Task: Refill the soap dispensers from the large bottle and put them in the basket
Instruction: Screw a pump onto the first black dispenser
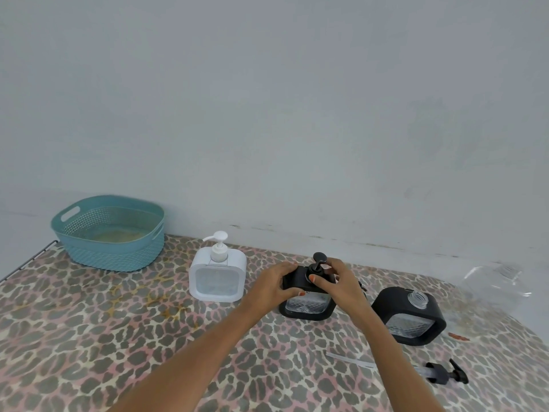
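Note:
A black square soap dispenser (307, 304) stands at the table's middle. My left hand (274, 285) grips its top left corner. My right hand (337, 282) is closed around the collar of its black pump head (320, 258). To the left stands a white dispenser (217, 276) with its white pump on. To the right a second black dispenser (410, 318) leans with its clear neck bare, and its black pump (445, 373) lies on the table near the front right. A teal basket (108, 233) sits at the back left. The large clear bottle (496, 282) lies at the far right.
The table has a leopard-print cover (104, 337) and meets a pale wall at the back. A clear strip (350, 360) lies in front of the black dispensers, and a small orange piece (459, 336) lies beside the second one. The table's left edge runs by the basket.

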`<state>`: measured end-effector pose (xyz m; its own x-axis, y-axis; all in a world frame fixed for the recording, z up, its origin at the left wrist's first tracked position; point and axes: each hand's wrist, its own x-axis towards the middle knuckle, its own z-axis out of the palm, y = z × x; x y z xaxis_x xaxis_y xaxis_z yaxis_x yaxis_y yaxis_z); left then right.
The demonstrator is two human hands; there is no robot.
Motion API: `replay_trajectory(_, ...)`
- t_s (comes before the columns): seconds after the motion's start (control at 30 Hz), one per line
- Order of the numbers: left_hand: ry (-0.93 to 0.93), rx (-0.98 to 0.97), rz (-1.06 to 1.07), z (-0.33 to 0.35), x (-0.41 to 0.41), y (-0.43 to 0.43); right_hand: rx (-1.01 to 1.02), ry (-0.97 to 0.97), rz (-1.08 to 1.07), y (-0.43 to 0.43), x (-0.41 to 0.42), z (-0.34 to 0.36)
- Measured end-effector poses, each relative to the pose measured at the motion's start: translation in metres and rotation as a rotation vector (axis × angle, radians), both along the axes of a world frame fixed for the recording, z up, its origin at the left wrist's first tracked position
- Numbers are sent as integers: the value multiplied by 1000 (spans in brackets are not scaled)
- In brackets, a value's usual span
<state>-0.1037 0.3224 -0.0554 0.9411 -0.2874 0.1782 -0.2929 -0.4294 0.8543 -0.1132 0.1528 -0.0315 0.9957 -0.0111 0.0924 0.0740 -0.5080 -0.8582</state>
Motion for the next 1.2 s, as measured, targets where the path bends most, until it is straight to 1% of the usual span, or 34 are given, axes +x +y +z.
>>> replay_trajectory(0.07, 1, -2, 1, 0, 0, 0, -21, 12, 48, -4, 1, 3)
replay_trajectory(0.13, -3, -5, 2, 0, 0, -1, -54, -31, 42, -5, 2, 3)
replay_trajectory(0.3, -13, -7, 1, -1, 0, 0, -30, -104, -102, 3, 2, -1)
replay_trajectory(0.37, -18, -4, -4, -2, 0, 1, -42, -103, -123, 5, 3, -1)
replay_trajectory(0.5, -15, -6, 6, -3, 2, 1, -61, -3, 27, -2, 6, 4)
replay_trajectory(0.57, -12, -7, 6, -3, 3, 1, -64, 2, 84, -4, 7, 6)
replay_trajectory(0.73, -11, -7, 5, -5, 3, 1, -110, -39, -24, 1, 9, 6)
replay_trajectory(0.9, -20, -2, 9, -5, 3, 1, -58, -71, -126, 8, 7, 2)
replay_trajectory(0.97, -20, -2, 9, -4, 3, 1, -94, -42, -111, 6, 7, 4)
replay_trajectory(1.07, -15, -11, 8, -4, 3, 2, -117, -8, -25, 1, 8, 5)
replay_trajectory(1.2, -17, -15, 15, -4, 1, 1, -138, -62, -46, 4, 6, 7)
